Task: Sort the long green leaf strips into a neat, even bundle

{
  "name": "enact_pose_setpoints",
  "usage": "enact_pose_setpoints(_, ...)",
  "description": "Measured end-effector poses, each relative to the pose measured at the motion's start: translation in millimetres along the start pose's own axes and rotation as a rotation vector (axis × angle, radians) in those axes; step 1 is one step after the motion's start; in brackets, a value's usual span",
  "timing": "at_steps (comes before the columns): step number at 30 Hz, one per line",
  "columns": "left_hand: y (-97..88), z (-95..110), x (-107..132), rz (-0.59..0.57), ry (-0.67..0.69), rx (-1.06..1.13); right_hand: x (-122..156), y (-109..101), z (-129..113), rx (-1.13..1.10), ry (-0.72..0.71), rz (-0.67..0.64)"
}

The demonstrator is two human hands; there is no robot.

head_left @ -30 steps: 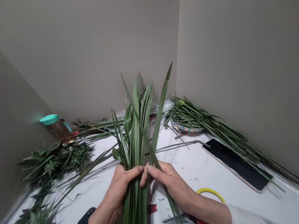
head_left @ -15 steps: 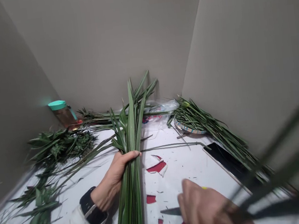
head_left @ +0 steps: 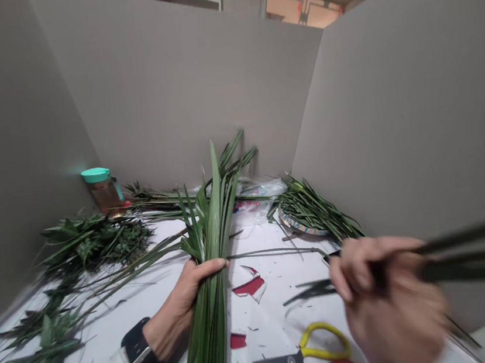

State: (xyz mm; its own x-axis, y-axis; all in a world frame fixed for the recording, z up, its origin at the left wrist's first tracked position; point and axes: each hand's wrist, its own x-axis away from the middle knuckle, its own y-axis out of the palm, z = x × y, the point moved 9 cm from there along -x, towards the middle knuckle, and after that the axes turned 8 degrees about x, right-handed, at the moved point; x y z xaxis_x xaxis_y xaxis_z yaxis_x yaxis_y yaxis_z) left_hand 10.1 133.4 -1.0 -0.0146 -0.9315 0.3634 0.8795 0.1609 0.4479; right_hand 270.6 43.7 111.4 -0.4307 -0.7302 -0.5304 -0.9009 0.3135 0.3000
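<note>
Your left hand (head_left: 192, 291) clenches long green leaf bundle (head_left: 208, 333), lower centre: light, springy, slick; hold mid-blade. Blurred right hand (head_left: 389, 299), right of frame, pinches narrow dark green leaf strips (head_left: 476, 250): thin, bendy; hold close to their length's middle.

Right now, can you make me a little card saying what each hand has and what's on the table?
Left hand: grips a bundle of long green leaves
Right hand: blurred, holds a few dark leaves
Left wrist: black watch
Close by: scissors with yellow and red handles, red scraps
Farther off: teal-lidded jar, leaf pile, round tray
</note>
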Motion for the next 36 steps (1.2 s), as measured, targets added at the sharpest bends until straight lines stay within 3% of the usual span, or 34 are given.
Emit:
enact_pose_setpoints(4,2.9,-2.5,0.8,-0.026,0.015,0.005,-11.0,36.2,70.0,0.057,0.167,-0.081)
enact_pose_setpoints(6,3.9,-1.3,0.4,-0.042,0.031,0.009,-7.9,40.5,97.7,0.102,0.25,-0.135)
enact_pose_setpoints(9,4.5,-0.4,-0.2,-0.056,0.042,0.012,-4.0,39.1,120.1,0.14,0.353,-0.181)
enact_pose_setpoints(12,4.8,-2.7,0.5,-0.062,0.031,0.016,-6.3,46.0,130.9,0.144,0.452,-0.224)
enact_pose_setpoints(17,8.1,-4.5,6.8,-0.066,0.015,0.021,0.0,84.8,146.5,0.083,0.636,-0.401)
enact_pose_setpoints(21,18.3,-2.3,13.3,-0.114,0.004,0.014,14.7,105.7,145.8,0.018,0.686,-0.497)
enact_pose_setpoints(27,27.8,-3.7,14.5,-0.185,-0.007,-0.008,26.3,106.1,144.2,-0.084,0.714,-0.502)
enact_pose_setpoints(36,23.8,-17.8,6.0,-0.23,-0.053,-0.075,29.8,100.8,145.2,-0.27,0.798,-0.495)
